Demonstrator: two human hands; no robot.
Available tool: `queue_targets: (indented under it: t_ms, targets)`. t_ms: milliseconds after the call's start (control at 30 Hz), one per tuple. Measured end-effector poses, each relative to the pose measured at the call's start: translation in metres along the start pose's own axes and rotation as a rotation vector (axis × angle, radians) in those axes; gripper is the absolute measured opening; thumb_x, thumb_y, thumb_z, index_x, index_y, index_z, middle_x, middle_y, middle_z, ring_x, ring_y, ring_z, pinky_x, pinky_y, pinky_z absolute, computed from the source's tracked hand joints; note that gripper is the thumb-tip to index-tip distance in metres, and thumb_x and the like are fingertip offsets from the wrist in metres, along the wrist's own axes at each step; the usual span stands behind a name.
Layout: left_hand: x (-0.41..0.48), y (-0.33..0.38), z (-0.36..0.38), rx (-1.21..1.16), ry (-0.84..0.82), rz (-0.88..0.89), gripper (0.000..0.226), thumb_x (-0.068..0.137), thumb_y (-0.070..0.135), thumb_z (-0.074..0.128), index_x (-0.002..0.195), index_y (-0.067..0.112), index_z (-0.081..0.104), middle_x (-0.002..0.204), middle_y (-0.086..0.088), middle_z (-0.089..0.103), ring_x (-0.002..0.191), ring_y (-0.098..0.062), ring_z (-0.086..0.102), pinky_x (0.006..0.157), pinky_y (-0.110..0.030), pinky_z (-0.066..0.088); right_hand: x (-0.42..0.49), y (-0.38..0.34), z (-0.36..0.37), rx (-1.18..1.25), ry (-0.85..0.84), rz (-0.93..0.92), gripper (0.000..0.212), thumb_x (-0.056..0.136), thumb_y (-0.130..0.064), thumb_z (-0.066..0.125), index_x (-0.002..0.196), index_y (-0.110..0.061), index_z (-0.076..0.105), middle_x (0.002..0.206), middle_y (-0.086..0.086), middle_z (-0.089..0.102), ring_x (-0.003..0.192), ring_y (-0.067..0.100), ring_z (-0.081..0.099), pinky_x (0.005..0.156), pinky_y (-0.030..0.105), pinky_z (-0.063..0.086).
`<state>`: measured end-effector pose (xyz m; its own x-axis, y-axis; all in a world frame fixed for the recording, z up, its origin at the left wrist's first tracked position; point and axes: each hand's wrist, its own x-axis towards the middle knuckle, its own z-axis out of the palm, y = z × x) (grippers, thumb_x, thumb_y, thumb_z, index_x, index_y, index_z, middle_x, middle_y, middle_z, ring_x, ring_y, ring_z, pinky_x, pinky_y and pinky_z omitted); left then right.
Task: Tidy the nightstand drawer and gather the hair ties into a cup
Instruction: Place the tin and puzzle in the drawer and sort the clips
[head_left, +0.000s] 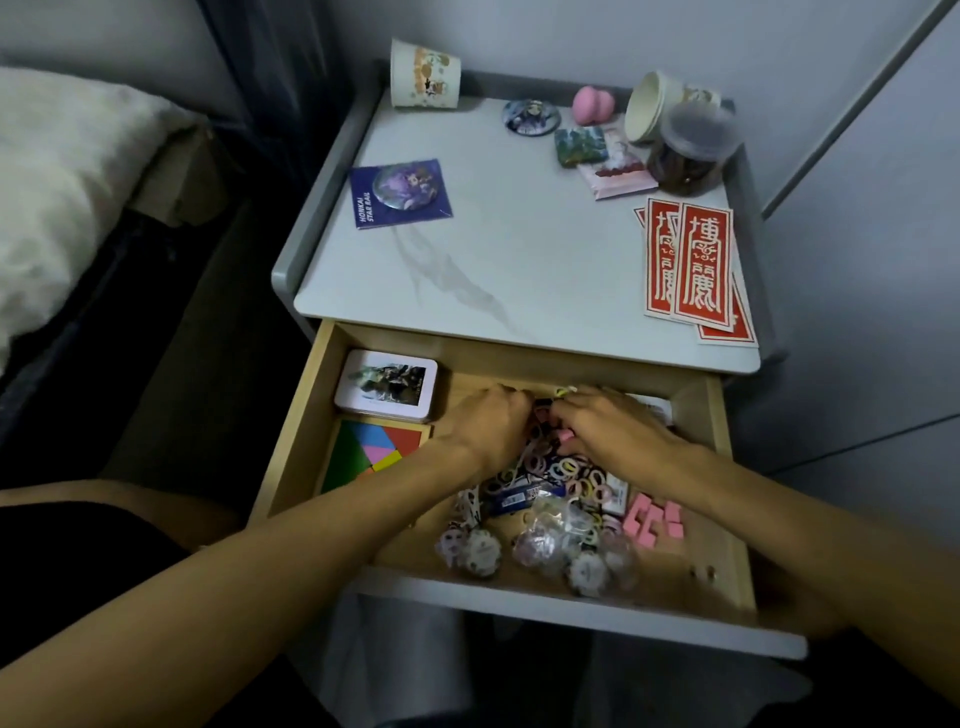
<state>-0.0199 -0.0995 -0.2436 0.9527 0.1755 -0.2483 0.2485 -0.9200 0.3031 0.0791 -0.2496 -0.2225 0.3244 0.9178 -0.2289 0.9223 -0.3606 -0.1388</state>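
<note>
The wooden nightstand drawer (306, 431) is pulled open. In its middle lies a heap of small pastel hair ties (569, 475). Both my hands are inside the drawer over the far part of that heap. My left hand (485, 421) is curled with its knuckles up, fingers among the ties. My right hand (605, 423) pinches pink ties between its curled fingers. A paper cup (423, 75) lies on its side at the back left of the nightstand top, and a stack of cups (654, 106) lies tipped at the back right.
In the drawer: a white tin (387, 384), a coloured tangram (376, 449), pink blocks (654, 519), round badges (540, 551) at the front. On the top (519, 249): a purple card (400, 192), red envelopes (691, 265), a lidded jar (691, 150). A bed stands left.
</note>
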Motion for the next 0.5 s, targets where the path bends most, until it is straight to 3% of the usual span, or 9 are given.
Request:
queue_targets:
  t_ms: [167, 233, 367, 500]
  targets:
    - [0.002, 0.01, 0.004, 0.023, 0.03, -0.032, 0.025, 0.097, 0.025, 0.056, 0.118, 0.014, 0.06, 0.107, -0.015, 0.068, 0.096, -0.031, 0.065, 0.07, -0.033, 0.042, -0.004, 0.009, -0.007, 0.238, 0.068, 0.064, 0.017, 0.089, -0.022, 0.07, 0.104, -0.016, 0.065, 0.099, -0.008, 0.055, 0.097, 0.013, 0.057, 0.075, 0.018, 0.036]
    - [0.002, 0.01, 0.001, 0.012, 0.034, -0.041, 0.022, 0.096, 0.023, 0.057, 0.116, 0.014, 0.061, 0.106, -0.013, 0.069, 0.095, -0.029, 0.065, 0.07, -0.032, 0.042, -0.007, 0.014, -0.013, 0.275, 0.122, 0.094, 0.012, 0.094, -0.024, 0.063, 0.103, -0.016, 0.065, 0.101, -0.009, 0.051, 0.094, 0.01, 0.055, 0.077, 0.019, 0.04]
    - [-0.001, 0.013, -0.001, 0.022, 0.046, -0.033, 0.024, 0.098, 0.024, 0.054, 0.12, 0.015, 0.057, 0.108, -0.01, 0.068, 0.098, -0.027, 0.063, 0.069, -0.031, 0.039, -0.016, 0.027, -0.02, 0.071, 0.069, 0.049, 0.005, 0.095, -0.019, 0.062, 0.098, -0.019, 0.064, 0.108, -0.003, 0.052, 0.094, 0.014, 0.059, 0.078, 0.025, 0.047]
    - [-0.001, 0.019, 0.004, -0.046, 0.018, -0.085, 0.02, 0.096, 0.018, 0.056, 0.115, 0.013, 0.06, 0.107, -0.01, 0.067, 0.096, -0.026, 0.062, 0.07, -0.031, 0.04, -0.02, 0.022, -0.018, -0.139, -0.117, -0.021, 0.021, 0.095, -0.019, 0.059, 0.116, -0.017, 0.063, 0.125, -0.001, 0.054, 0.106, 0.016, 0.062, 0.087, 0.026, 0.049]
